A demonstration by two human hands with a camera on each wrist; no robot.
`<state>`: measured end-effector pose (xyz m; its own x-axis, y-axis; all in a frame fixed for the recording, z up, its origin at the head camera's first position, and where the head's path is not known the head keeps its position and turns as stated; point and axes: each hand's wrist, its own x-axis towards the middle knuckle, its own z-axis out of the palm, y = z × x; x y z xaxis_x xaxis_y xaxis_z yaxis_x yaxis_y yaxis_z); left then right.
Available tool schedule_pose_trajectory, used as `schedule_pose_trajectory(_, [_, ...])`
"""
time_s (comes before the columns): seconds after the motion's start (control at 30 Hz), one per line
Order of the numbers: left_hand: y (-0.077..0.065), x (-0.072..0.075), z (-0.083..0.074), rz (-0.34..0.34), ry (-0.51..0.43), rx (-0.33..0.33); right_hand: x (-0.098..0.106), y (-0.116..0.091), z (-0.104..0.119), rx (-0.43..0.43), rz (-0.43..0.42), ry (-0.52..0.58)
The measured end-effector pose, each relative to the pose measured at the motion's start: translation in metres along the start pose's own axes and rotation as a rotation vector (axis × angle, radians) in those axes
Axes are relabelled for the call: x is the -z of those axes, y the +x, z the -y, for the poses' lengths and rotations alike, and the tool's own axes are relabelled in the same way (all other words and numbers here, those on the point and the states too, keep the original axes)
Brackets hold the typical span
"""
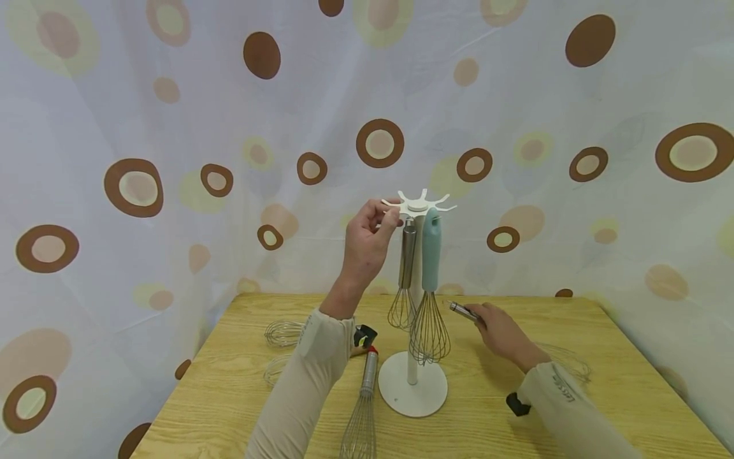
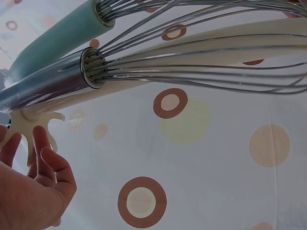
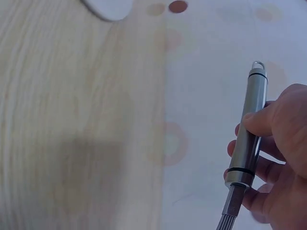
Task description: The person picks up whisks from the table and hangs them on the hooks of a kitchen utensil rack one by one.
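Observation:
A white hanging rack (image 1: 417, 205) with several hooked arms stands on a round base. My left hand (image 1: 367, 245) pinches one of its arms between thumb and fingers, at the left of the rack's top. Two whisks hang there: one with a steel handle (image 1: 408, 258) close to that hand, and a larger one with a teal handle (image 1: 431, 255). My right hand (image 1: 504, 335) grips another whisk (image 3: 252, 105) by its steel handle, low at the right of the rack. Its handle loop points toward the rack, and its wires (image 1: 568, 360) show beyond the right wrist.
A long steel whisk (image 1: 367, 389) with a red-tipped handle lies left of the rack's base (image 1: 413, 389). More wire whisks (image 1: 283, 333) lie on the wooden table (image 1: 201, 408), partly behind the left sleeve. A dotted curtain (image 1: 321, 255) hangs behind the table.

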<state>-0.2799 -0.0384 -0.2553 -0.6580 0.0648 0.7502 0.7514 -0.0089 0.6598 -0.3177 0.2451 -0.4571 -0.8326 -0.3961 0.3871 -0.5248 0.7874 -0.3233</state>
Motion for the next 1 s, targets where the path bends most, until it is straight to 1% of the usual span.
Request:
schedule_pose_trajectory(0.27, [0.000,0.000,0.000,-0.001,0.002,-0.002,0.025,0.014,0.038,0.068,-0.183,0.013])
schedule_pose_trajectory(0.4, [0.000,-0.001,0.000,-0.001,0.003,-0.001,0.040,0.019,0.059,0.088,-0.292,0.046])
schedule_pose_trajectory(0.47, [0.000,-0.001,0.000,-0.002,0.004,0.001,0.047,0.020,0.069,0.097,-0.333,0.064])
schedule_pose_trajectory(0.57, [0.000,-0.001,0.001,-0.005,0.004,0.003,0.053,0.022,0.079,0.116,-0.376,0.074])
schedule_pose_trajectory(0.83, [0.000,0.000,0.001,-0.004,-0.015,-0.012,0.069,0.026,0.103,0.201,-0.510,0.104])
schedule_pose_trajectory(1.0, [0.000,0.000,0.001,0.001,-0.023,-0.013,0.079,0.027,0.112,0.225,-0.542,0.152])
